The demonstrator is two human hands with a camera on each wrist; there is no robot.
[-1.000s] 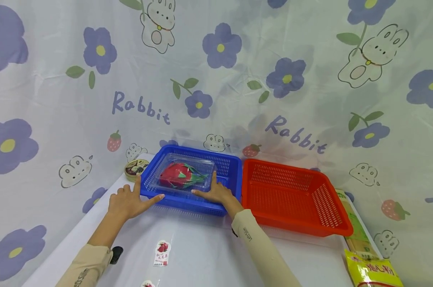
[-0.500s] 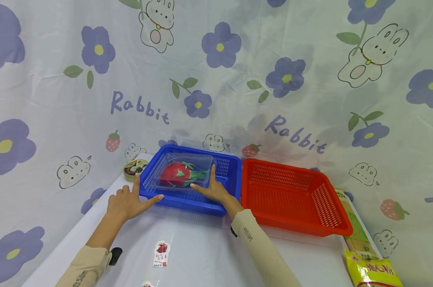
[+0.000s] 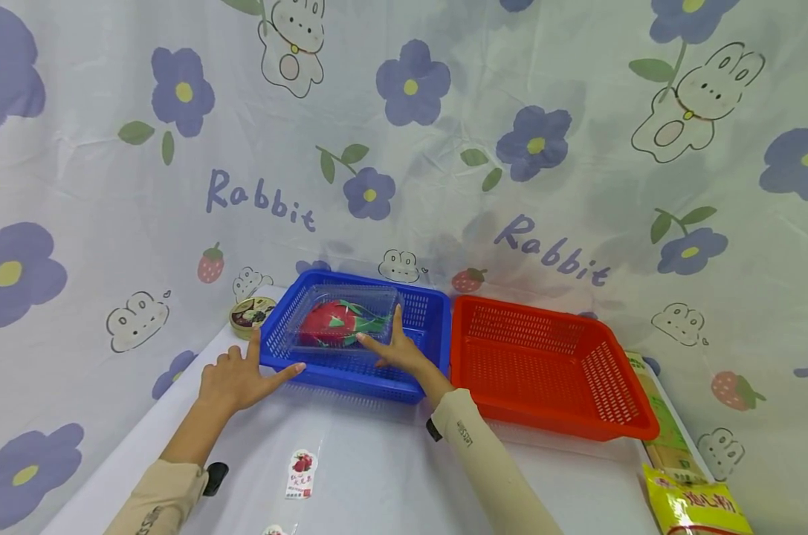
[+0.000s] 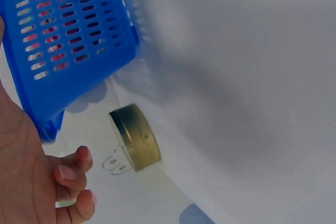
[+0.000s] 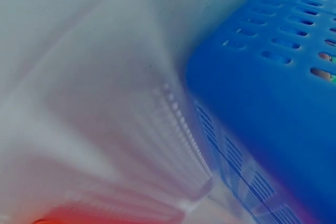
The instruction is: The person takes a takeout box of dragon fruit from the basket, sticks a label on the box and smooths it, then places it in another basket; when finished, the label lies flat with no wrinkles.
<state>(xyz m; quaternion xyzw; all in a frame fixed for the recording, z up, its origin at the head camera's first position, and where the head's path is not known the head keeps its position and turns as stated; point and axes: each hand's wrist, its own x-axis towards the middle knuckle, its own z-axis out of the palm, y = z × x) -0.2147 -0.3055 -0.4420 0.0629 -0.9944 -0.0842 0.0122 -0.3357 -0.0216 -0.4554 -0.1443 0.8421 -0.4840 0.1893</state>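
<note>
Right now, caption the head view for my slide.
Right hand at a clear container in a blue basket, red fruit showing through; left hand at the basket's rim.

The blue basket point(image 3: 357, 380) before you is smooth plastic, the red basket point(image 3: 517, 371) glossier plastic, the clear box point(image 3: 370, 299) shiny plastic. Your sleeves point(image 3: 490, 461) and the creased backdrop point(image 3: 437, 178) are matt cloth; the gold tin point(image 4: 140, 139), blurred, looks like polished metal.
</note>
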